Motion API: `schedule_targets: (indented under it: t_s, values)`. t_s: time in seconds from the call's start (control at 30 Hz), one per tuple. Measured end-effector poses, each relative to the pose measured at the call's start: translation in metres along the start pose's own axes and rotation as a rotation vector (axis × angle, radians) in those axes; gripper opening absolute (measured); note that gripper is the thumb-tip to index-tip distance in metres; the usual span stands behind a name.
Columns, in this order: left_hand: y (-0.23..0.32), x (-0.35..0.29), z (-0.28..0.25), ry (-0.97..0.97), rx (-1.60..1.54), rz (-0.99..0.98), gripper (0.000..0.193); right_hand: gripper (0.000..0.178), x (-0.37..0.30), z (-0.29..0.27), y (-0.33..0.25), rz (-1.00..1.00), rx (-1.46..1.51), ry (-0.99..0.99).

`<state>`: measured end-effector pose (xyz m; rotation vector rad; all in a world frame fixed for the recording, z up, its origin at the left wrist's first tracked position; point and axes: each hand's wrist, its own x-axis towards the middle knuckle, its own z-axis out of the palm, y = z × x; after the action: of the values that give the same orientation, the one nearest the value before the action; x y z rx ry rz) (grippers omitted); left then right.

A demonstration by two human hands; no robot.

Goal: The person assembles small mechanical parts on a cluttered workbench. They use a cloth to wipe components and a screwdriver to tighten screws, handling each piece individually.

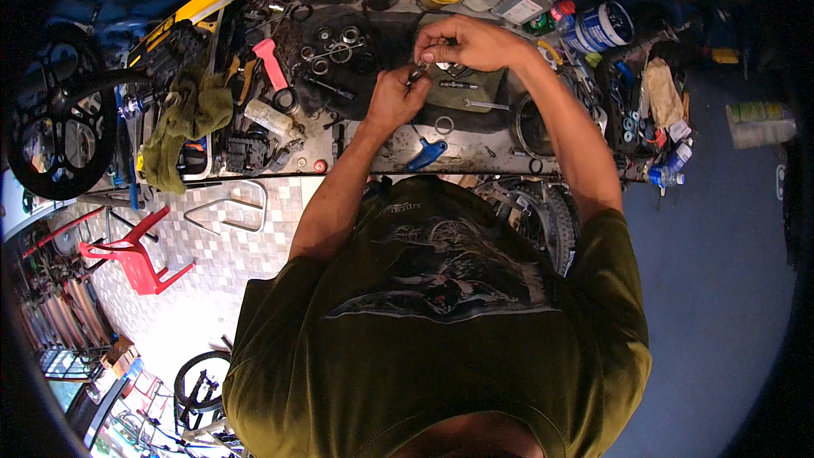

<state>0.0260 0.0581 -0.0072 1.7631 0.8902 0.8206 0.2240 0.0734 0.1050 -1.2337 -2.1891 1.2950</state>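
Over the dark mat (pixel 471 119) on the workbench, my left hand (pixel 397 95) and my right hand (pixel 471 42) meet at the fingertips. My left fingers are closed round a small metal part (pixel 416 75), too small to name. The right thumb and forefinger pinch at its upper end; what exactly they grip is hidden. Just right of the left hand lie a short metal axle (pixel 458 84) and a wrench (pixel 486 105). Closer to me are a metal ring (pixel 443 125) and a blue-handled tool (pixel 426 154). Several bearing rings (pixel 341 53) lie left of my hands.
Left on the bench are a pink-handled tool (pixel 271 64), a green cloth (pixel 188 123) and a black crankset (pixel 64 119). Bottles (pixel 527 0) and a white-and-blue tub (pixel 600 27) stand at the far right. A red chair (pixel 136 259) is on the tiled floor. A tyre (pixel 555 225) sits below the bench edge.
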Motion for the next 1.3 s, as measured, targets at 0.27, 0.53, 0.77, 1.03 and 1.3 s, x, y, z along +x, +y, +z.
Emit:
schedule_targets:
  t_s: [0.27, 0.53, 0.77, 1.03, 1.3]
  values:
    - [0.002, 0.000, 0.000, 0.011, 0.008, 0.028, 0.024, 0.025, 0.010, -0.009, -0.004, 0.028, -0.078, -0.113]
    - [-0.001, 0.000, 0.000, -0.006, 0.018, 0.030, 0.024, 0.025, 0.008, -0.003, 0.005, 0.022, 0.024, -0.103]
    - [-0.004, 0.001, -0.001, -0.011, 0.050, 0.083, 0.023, 0.024, 0.013, -0.005, 0.000, -0.021, -0.010, -0.138]
    - [0.002, 0.000, -0.003, 0.056, 0.040, 0.103, 0.021, 0.026, -0.020, 0.025, 0.003, 0.069, 0.116, 0.151]
    - [-0.005, -0.001, 0.005, 0.090, 0.200, 0.084, 0.023, 0.042, -0.073, 0.095, -0.050, 0.199, -0.119, 0.554]
